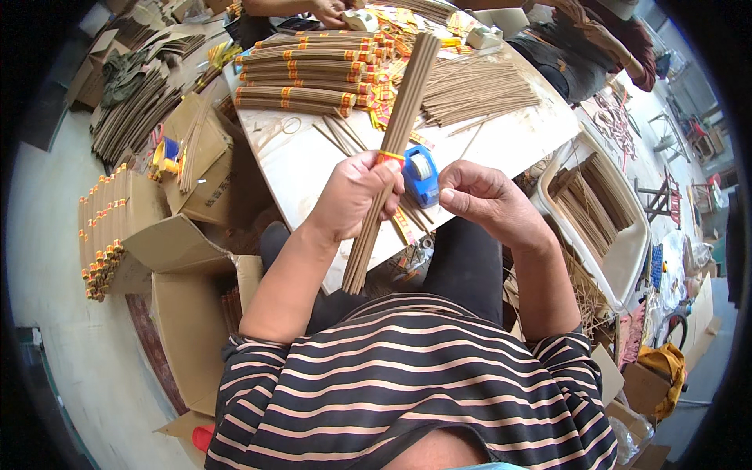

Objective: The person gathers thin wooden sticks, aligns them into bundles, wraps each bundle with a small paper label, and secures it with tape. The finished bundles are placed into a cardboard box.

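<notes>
My left hand point(345, 196) is closed round a bundle of brown incense sticks point(413, 90), tilted with its upper end leaning away to the right. A red and yellow paper band point(391, 157) circles the bundle at my thumb. Just right of it, a blue tape dispenser point(424, 189) stands on the white table point(294, 176). Beside the dispenser is my right hand point(497, 205), thumb and forefinger pinched together; whether a bit of tape is between them is too small to see. A few loose sticks point(337, 135) lie beyond my left hand.
Banded incense bundles point(301, 74) are stacked at the table's far left, loose sticks point(482, 90) at the far right. An open cardboard box point(184, 337) stands at my left, a white bin of sticks point(630, 270) at my right. Other people's hands point(330, 12) work across the table.
</notes>
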Demonstrator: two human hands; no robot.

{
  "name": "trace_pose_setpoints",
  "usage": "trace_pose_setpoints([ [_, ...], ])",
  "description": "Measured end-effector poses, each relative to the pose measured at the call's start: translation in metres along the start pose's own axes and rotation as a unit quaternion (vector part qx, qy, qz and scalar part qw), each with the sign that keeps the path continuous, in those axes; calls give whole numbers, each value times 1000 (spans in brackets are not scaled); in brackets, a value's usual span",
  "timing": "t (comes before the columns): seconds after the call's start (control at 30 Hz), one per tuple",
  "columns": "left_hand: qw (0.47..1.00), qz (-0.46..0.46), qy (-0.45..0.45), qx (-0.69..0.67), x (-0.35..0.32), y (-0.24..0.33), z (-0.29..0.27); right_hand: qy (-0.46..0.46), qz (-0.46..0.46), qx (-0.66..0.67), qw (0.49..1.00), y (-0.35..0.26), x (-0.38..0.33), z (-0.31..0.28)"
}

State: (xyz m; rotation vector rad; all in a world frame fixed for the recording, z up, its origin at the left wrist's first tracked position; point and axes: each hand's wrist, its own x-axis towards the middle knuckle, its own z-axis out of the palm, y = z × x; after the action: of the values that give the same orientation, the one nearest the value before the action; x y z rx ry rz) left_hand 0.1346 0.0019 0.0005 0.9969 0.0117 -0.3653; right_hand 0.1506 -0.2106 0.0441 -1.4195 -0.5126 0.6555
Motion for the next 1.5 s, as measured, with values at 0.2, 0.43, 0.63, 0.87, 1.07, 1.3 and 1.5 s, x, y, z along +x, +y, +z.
trace_pose_setpoints([
  [0.2, 999, 4, -10, 41, -41, 6, 24, -73, 0, -4, 997, -4, 10, 13],
  [0.43, 995, -8, -7, 103, -56, 3, 31, -72, 11, -64, 995, -10, 11, 21],
  [0.63, 993, -8, -12, 116, -60, 5, 31, -66, 23, -118, 991, -16, 10, 23],
  [0.87, 991, -2, 0, 134, -61, 2, 32, -58, 8, -173, 983, -19, 9, 26],
  [1.07, 989, 8, 9, 150, -60, -2, 32, -33, -16, -246, 969, -21, 9, 31],
  [1.3, 982, 12, 10, 187, -63, 1, 37, -19, -62, -296, 953, -19, 8, 33],
  [1.5, 973, 38, 18, 227, -64, -2, 39, 19, -5, -300, 954, -18, 7, 35],
])
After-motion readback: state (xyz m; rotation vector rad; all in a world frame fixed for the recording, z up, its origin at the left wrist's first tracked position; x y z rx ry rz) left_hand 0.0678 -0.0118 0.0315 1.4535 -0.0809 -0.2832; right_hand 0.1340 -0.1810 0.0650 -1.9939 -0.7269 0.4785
